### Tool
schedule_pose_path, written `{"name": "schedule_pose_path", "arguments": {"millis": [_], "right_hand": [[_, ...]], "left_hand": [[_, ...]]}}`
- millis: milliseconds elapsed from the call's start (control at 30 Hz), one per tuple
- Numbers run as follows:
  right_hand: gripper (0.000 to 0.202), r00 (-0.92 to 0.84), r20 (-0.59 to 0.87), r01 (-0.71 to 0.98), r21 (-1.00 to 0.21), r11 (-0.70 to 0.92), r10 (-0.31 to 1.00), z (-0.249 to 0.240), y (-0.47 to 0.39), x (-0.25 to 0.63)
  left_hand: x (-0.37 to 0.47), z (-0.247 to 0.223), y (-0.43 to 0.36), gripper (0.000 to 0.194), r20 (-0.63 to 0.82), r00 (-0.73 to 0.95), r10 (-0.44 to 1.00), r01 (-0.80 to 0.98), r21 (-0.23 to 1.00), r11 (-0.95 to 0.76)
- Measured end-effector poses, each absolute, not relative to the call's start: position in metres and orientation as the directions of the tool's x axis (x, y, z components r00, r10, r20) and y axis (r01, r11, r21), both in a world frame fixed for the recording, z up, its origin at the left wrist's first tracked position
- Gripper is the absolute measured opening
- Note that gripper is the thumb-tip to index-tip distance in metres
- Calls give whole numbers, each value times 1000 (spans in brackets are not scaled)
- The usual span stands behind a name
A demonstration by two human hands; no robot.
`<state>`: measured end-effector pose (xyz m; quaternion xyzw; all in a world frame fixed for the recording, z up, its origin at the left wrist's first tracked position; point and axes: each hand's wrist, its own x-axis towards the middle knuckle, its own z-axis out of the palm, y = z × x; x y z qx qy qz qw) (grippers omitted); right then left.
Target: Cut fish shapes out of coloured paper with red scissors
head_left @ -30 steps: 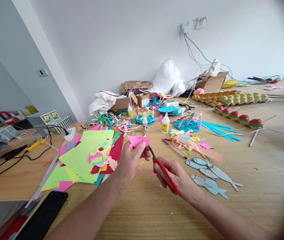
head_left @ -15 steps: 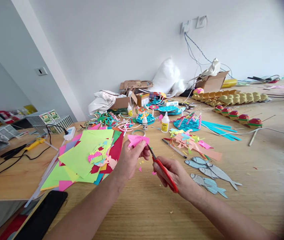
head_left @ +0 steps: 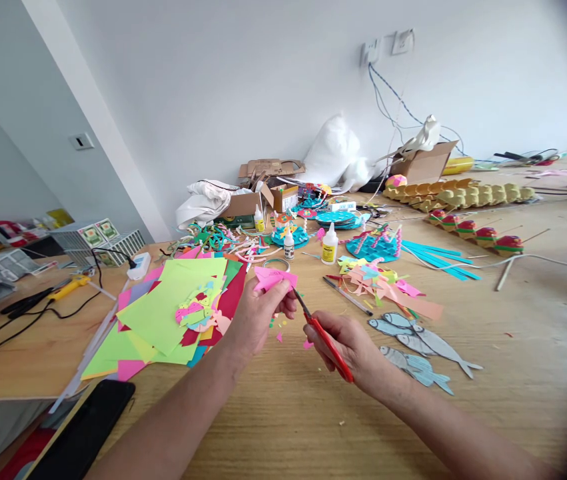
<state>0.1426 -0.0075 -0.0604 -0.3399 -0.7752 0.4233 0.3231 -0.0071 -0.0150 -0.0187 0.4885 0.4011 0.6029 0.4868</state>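
Observation:
Between the thumb and fingers of my left hand is a small piece of pink paper, held up over the table. My right hand grips red-handled scissors, whose dark blades point up and left to the paper's right edge. Whether the blades touch the paper is hard to tell. Small pink scraps lie on the wood below. To the left, little cut-out shapes rest on stacked coloured sheets.
Glue bottles stand behind my hands. A pen, paper scraps and grey-blue paper fish lie to the right. At the lower left is a black phone. Boxes and egg cartons sit farther back.
Both hands have shifted very slightly, with the pink paper and scissors still held. Nothing else has visibly moved.

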Motion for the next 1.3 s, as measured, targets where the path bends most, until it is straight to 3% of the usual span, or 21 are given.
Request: {"name": "schedule_pose_path", "arguments": {"millis": [367,800,1033,1300], "right_hand": [[36,-561,234,342,-808,479,794,-59,-3,146],[42,-557,53,152,-974,165,829,-50,-6,146],[41,-590,51,113,-983,145,806,-51,-4,146],[48,-633,76,77,-984,161,771,-54,-3,146]], "left_hand": [[-33,-9,-6,15,216,-40,976,-177,960,-219],[-34,-5,-6,21,88,84,993,-80,993,-81],[-32,-8,-9,17,-19,175,984,-85,996,34],[-26,-11,-10,17,24,120,992,-6,1000,-23]]}}
